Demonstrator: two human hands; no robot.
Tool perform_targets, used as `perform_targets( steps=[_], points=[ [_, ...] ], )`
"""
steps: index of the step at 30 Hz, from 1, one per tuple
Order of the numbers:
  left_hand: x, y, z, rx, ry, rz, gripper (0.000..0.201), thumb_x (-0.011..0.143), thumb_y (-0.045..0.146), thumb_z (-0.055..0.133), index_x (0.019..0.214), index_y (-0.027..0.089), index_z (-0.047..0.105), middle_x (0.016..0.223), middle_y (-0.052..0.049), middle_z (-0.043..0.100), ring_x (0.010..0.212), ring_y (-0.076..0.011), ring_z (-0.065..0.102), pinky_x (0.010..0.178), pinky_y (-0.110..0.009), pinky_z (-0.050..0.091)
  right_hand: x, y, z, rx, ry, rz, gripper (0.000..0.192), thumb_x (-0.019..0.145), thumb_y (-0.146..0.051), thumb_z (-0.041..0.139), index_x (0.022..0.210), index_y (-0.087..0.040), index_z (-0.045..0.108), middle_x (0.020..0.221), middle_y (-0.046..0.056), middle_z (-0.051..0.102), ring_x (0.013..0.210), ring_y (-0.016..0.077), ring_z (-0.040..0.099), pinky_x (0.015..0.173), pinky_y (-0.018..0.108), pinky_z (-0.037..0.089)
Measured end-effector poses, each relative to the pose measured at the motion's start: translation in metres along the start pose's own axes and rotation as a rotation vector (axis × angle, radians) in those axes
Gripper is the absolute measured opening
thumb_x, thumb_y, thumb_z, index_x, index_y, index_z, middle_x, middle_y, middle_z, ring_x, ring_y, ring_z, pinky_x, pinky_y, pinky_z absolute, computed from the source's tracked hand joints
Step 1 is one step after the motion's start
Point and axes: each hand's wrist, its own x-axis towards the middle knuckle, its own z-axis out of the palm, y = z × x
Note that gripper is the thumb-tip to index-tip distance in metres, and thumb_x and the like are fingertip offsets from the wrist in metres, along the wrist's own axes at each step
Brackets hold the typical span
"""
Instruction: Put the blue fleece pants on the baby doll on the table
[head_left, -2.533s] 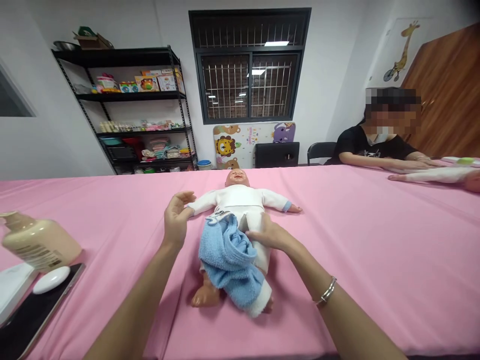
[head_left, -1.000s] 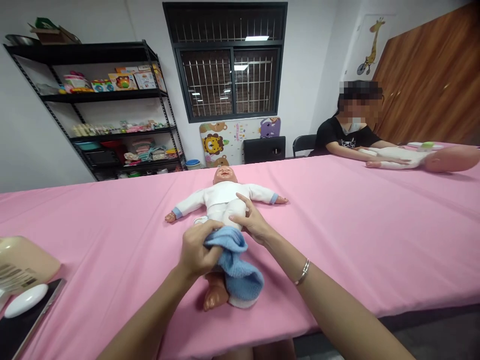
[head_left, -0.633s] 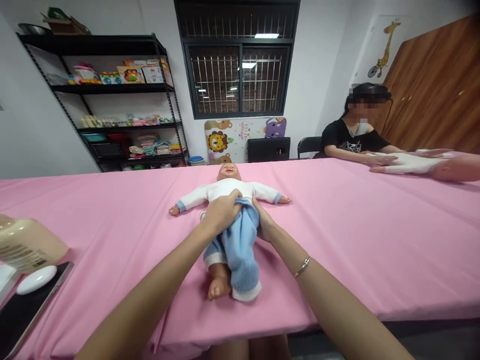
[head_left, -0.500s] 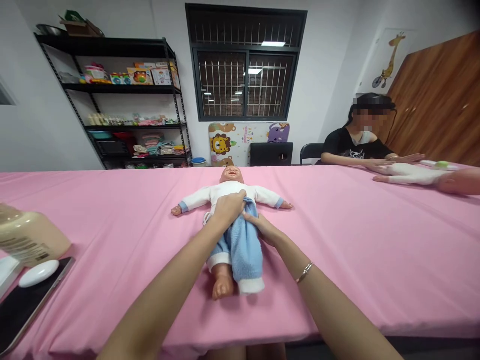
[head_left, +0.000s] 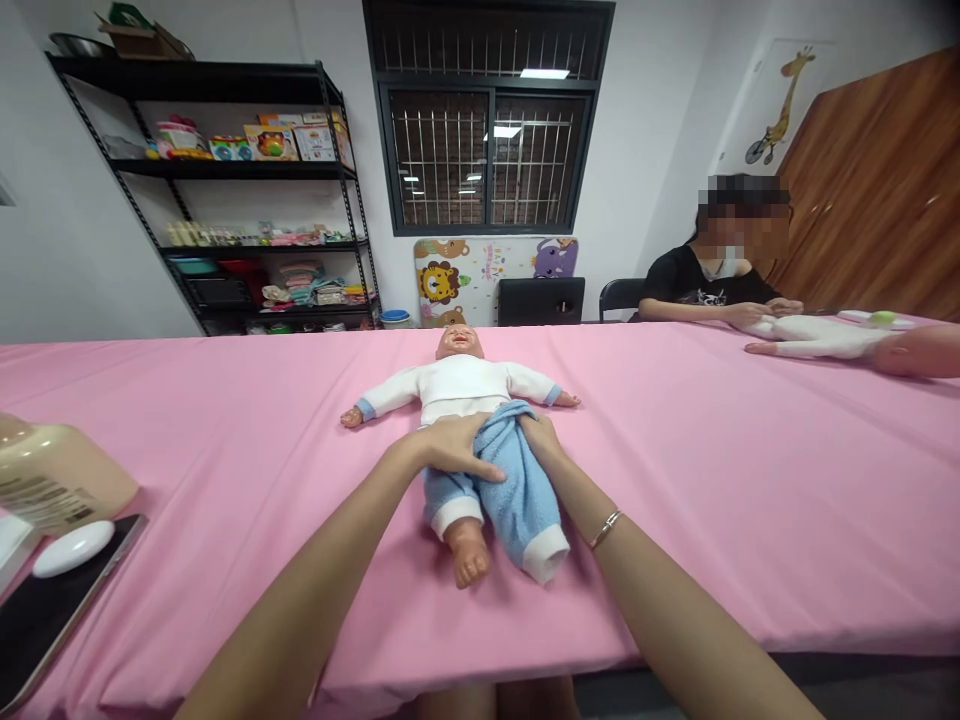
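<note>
- The blue trousers (head_left: pixel 525 500) are touched at the waistband by both hands; the left hand (head_left: pixel 454 445) is laid across the front, its thumb spread apart from its fingers, and whether the cloth is grasped by this grip cannot be made out.
- The outer edge of the waistband is met by the right hand (head_left: pixel 541 440); its fingertips are partly hidden, so how firmly its grip is closed cannot be told.
- The doll (head_left: pixel 461 378) is laid face up between the hands, its head pointed away and its arms spread; both its legs are covered by the trousers.
- One bare foot (head_left: pixel 470 563) is exposed beyond a white cuff; the other is hidden inside the longer-hanging leg.
- The surface (head_left: pixel 712 520) is covered in pink cloth.
- At far left, a pump-style bottle (head_left: pixel 60 475) is placed near a phone (head_left: pixel 67 590), on which a white oval object (head_left: pixel 73 550) is rested.
- At far right, a second doll (head_left: pixel 832 340) is attended by a seated person (head_left: pixel 694 280).
</note>
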Motion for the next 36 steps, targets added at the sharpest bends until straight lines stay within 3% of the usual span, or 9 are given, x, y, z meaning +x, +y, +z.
perform_targets(
  steps=[6,11,15,20,25,28,31,33,36],
  points=[
    [-0.005,-0.006,0.007,0.01,0.025,0.071,0.078,0.061,0.035,0.065,0.131,0.02,0.036,0.124,-0.008,0.053,0.106,-0.0271,0.053,0.089,-0.034,0.042,-0.004,-0.004,0.001,0.053,-0.011,0.104,0.022,0.066,-0.032,0.056,0.079,-0.018,0.067,0.081,0.003,0.069,0.081,0.0201,0.06,0.077,0.033,0.047],
    [0.002,-0.011,0.021,0.141,0.217,0.068,0.054,0.069,0.02,0.051,0.122,0.021,0.043,0.118,-0.006,0.057,0.103,-0.0231,0.055,0.085,-0.032,0.043,-0.004,-0.001,0.002,0.054,0.021,0.133,0.019,0.066,-0.031,0.056,0.075,-0.017,0.065,0.078,0.003,0.069,0.076,0.0191,0.059,0.069,0.029,0.047],
    [0.007,-0.009,0.031,0.251,0.376,0.072,0.039,0.073,0.013,0.046,0.11,0.022,0.052,0.109,-0.004,0.062,0.098,-0.0222,0.057,0.082,-0.032,0.042,-0.002,0.001,0.002,0.069,-0.05,0.132,0.018,0.067,-0.033,0.058,0.071,-0.017,0.063,0.079,0.004,0.068,0.072,0.018,0.057,0.068,0.029,0.047],
    [0.008,-0.012,0.027,0.396,0.587,0.08,0.028,0.081,0.023,0.05,0.109,0.02,0.055,0.102,-0.006,0.065,0.097,-0.0236,0.055,0.087,-0.038,0.036,0.008,0.009,-0.003,0.024,-0.113,0.061,0.017,0.068,-0.03,0.054,0.074,-0.017,0.063,0.081,0.004,0.068,0.075,0.0187,0.058,0.072,0.032,0.047],
    [0.004,-0.041,0.01,0.263,0.831,-0.168,0.03,0.087,0.036,0.041,0.099,0.016,0.061,0.101,-0.011,0.065,0.095,-0.0261,0.055,0.083,-0.038,0.036,0.02,0.021,-0.011,-0.247,0.044,-0.171,0.024,0.062,-0.014,0.045,0.078,-0.017,0.062,0.085,0.005,0.067,0.087,0.0209,0.058,0.084,0.036,0.044],
    [-0.006,-0.063,0.007,-0.161,0.747,-0.255,0.038,0.086,0.042,0.038,0.089,0.014,0.063,0.093,-0.01,0.066,0.088,-0.0242,0.058,0.078,-0.035,0.042,0.019,0.018,-0.01,-0.16,0.042,-0.227,0.037,0.056,-0.009,0.044,0.089,-0.017,0.06,0.097,0.005,0.065,0.094,0.0189,0.056,0.089,0.034,0.042],
    [-0.024,-0.076,0.007,-0.55,0.601,-0.217,0.047,0.082,0.052,0.04,0.093,0.014,0.065,0.098,-0.01,0.066,0.09,-0.0247,0.059,0.077,-0.034,0.045,0.011,0.006,-0.006,0.015,-0.126,-0.128,0.041,0.059,-0.013,0.046,0.098,-0.017,0.059,0.109,0.006,0.061,0.1,0.0187,0.054,0.091,0.033,0.041],
    [-0.034,-0.079,0.007,-0.595,0.497,-0.192,0.047,0.072,0.054,0.055,0.099,0.016,0.065,0.104,-0.008,0.065,0.096,-0.0263,0.057,0.079,-0.033,0.046,0.003,-0.003,-0.002,0.024,-0.225,-0.134,0.034,0.066,-0.021,0.049,0.099,-0.018,0.06,0.11,0.005,0.061,0.102,0.0192,0.053,0.092,0.033,0.04],
    [-0.04,-0.078,0.009,-0.553,0.416,-0.152,0.05,0.057,0.042,0.074,0.101,0.019,0.064,0.107,-0.005,0.064,0.102,-0.0261,0.055,0.085,-0.031,0.044,-0.006,-0.01,0.002,-0.102,-0.32,-0.312,0.031,0.07,-0.034,0.057,0.096,-0.017,0.061,0.103,0.004,0.063,0.096,0.0194,0.054,0.088,0.032,0.041]
  ],
)
